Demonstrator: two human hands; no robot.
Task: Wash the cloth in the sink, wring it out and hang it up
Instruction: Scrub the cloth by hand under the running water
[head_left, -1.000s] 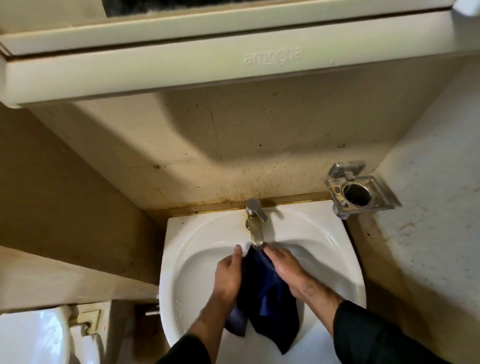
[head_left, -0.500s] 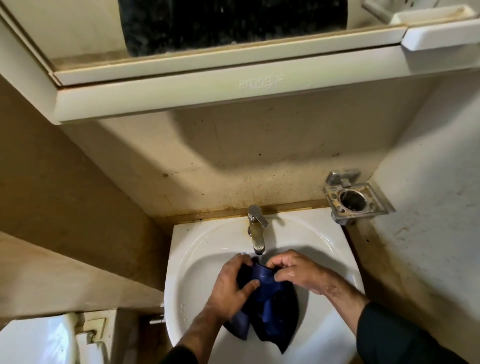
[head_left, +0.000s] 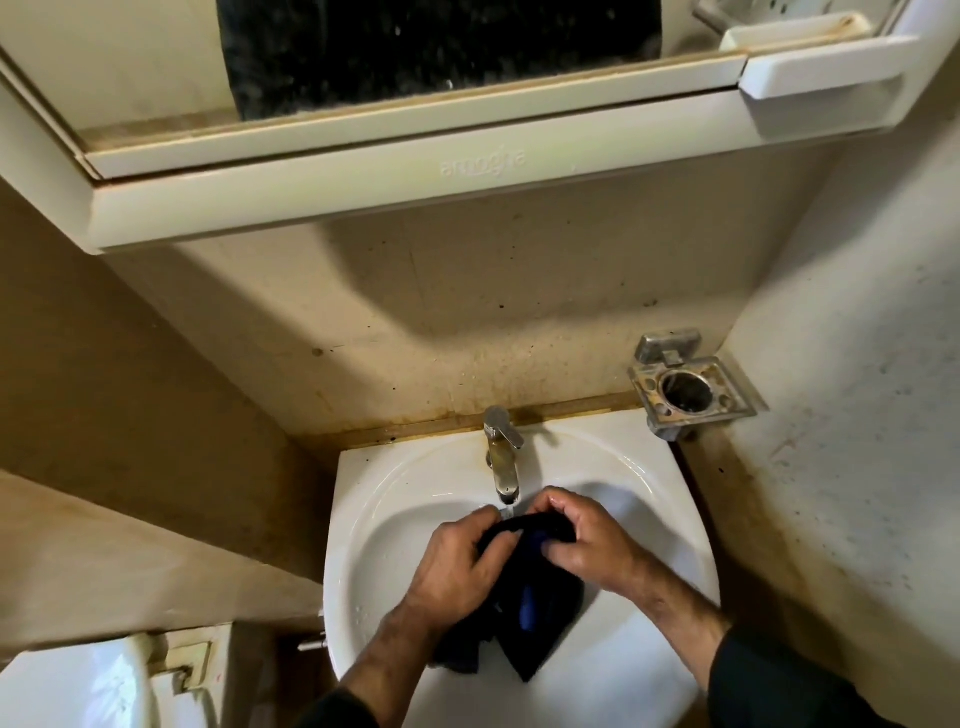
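From the head camera, the only view, the person holds the dark blue cloth (head_left: 535, 618) low in the white sink (head_left: 649, 483), its bunched top edge right under the tap (head_left: 503, 457) so the thin stream lands on the fabric. The left hand (head_left: 457, 566) and the right hand (head_left: 587, 540) each have a grip clenched on the cloth, close together, probably to rub one fold against another. The loose tail hangs down toward the basin's near side, so drips stay inside. This looks like the washing step; wringing and hanging are not yet done.
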